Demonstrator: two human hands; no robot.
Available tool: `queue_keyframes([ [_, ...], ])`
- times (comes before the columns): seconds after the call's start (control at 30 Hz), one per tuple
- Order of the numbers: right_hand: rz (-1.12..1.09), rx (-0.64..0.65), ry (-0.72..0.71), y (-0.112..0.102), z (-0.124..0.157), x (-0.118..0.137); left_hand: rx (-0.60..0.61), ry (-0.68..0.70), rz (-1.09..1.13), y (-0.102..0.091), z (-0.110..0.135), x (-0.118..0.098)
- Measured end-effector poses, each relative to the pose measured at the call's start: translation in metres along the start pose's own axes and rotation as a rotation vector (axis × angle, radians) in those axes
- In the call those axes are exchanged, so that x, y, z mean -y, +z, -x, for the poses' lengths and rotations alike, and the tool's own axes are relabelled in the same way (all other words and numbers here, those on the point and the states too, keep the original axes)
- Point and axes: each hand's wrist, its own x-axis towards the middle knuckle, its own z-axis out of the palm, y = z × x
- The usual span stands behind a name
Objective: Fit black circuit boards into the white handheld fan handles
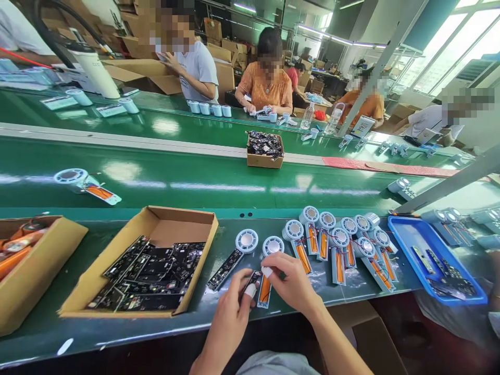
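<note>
Head view, and both hands are down at the near edge of the green workbench (47,323), about halfway along it. The left hand (228,315) has its fingers closed narrowly on a small black circuit board (254,279), a taped fingertip pressed on top of it. The right hand (291,284) pinches the handle of a pale blue fan shell (273,246), its own taped fingertip right at the top of the orange battery (264,290) lying in that handle. Board and shell touch, side by side, flat on the bench. Just left of them lies a second fan shell (246,241) with a long black board in it. Further left, an open cardboard box (115,247) full of black boards, and at the left end another box (42,260) with orange batteries. To the right, a cluster of fan shells with batteries (339,245), then a blue tray (396,229) near the right end. Beyond, on the conveyor belt (195,177), there's a lone fan shell (84,185) and a small carton (264,159); other people are working on the far side.
</note>
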Motion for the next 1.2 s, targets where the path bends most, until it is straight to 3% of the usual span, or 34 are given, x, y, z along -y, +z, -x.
queue_keyframes([
  [0.13, -0.03, 0.057, 0.081, 0.007, 0.004, 0.004, -0.022, -0.034, 0.082, -0.003, 0.001, -0.004],
  [0.4, 0.027, 0.015, -0.047, 0.013, 0.015, 0.002, 0.064, -0.076, 0.123, -0.007, -0.005, -0.016],
  [0.53, 0.086, 0.051, -0.087, 0.012, 0.017, 0.001, 0.029, -0.046, 0.093, -0.005, -0.008, -0.02],
  [0.77, 0.284, -0.069, -0.13, 0.01, 0.011, 0.0, -0.058, -0.07, 0.159, 0.0, -0.004, -0.017],
  [1.0, 0.567, 0.056, -0.191, 0.011, 0.007, 0.013, -0.127, 0.053, 0.022, -0.003, 0.0, -0.011],
  [1.1, 0.534, 0.066, -0.186, 0.014, 0.007, 0.012, -0.153, 0.111, -0.035, -0.006, 0.0, -0.008],
  [1.2, 0.388, 0.053, -0.136, 0.012, 0.004, 0.006, -0.103, 0.109, 0.006, -0.012, -0.004, -0.006],
])
